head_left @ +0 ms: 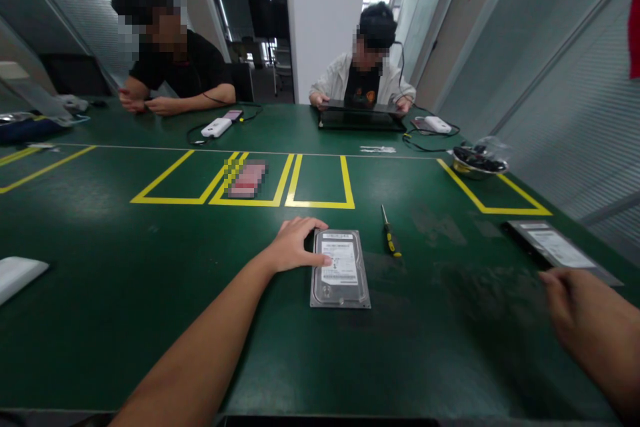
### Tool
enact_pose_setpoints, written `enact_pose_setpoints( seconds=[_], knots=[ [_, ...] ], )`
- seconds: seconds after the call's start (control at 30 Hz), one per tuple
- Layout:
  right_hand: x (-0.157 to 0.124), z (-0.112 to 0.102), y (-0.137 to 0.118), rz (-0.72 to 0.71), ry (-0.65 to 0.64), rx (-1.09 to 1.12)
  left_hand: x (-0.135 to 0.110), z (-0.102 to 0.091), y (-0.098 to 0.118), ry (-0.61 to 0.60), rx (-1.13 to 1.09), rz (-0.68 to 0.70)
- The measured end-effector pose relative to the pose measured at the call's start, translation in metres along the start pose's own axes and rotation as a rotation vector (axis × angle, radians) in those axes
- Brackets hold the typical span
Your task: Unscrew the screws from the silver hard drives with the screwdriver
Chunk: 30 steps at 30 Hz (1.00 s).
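Note:
A silver hard drive point(341, 269) with a white label lies flat on the green table point(150, 280) in front of me. My left hand point(296, 245) rests at its far left corner, fingers curled onto the drive's edge and top. My right hand point(570, 297) hovers low at the right, away from the drive, fingers bent loosely with nothing visible in them; its fingertips are close to a second flat drive or cover plate point(557, 248). A small screwdriver point(390, 233) with a yellow-and-black handle lies just right of the hard drive.
Yellow tape boxes point(320, 203) mark the table's middle. A bowl of dark parts point(479, 161) sits at the right. A white object point(17, 275) lies at the left edge. Two people sit across the table with a laptop point(361, 119), phones and cables.

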State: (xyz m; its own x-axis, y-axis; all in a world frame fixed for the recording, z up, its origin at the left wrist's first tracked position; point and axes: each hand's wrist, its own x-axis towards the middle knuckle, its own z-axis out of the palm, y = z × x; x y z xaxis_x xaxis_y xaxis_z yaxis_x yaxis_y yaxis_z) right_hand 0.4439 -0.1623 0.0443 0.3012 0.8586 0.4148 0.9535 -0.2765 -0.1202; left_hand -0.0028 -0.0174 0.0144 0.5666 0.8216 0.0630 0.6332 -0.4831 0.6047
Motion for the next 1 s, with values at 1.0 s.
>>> enact_pose_setpoints(
  seconds=[1.0],
  knots=[
    [-0.024, 0.07, -0.233, 0.185, -0.419, 1.441, -0.003, -0.008, 0.003, -0.057, -0.027, -0.026]
  ],
)
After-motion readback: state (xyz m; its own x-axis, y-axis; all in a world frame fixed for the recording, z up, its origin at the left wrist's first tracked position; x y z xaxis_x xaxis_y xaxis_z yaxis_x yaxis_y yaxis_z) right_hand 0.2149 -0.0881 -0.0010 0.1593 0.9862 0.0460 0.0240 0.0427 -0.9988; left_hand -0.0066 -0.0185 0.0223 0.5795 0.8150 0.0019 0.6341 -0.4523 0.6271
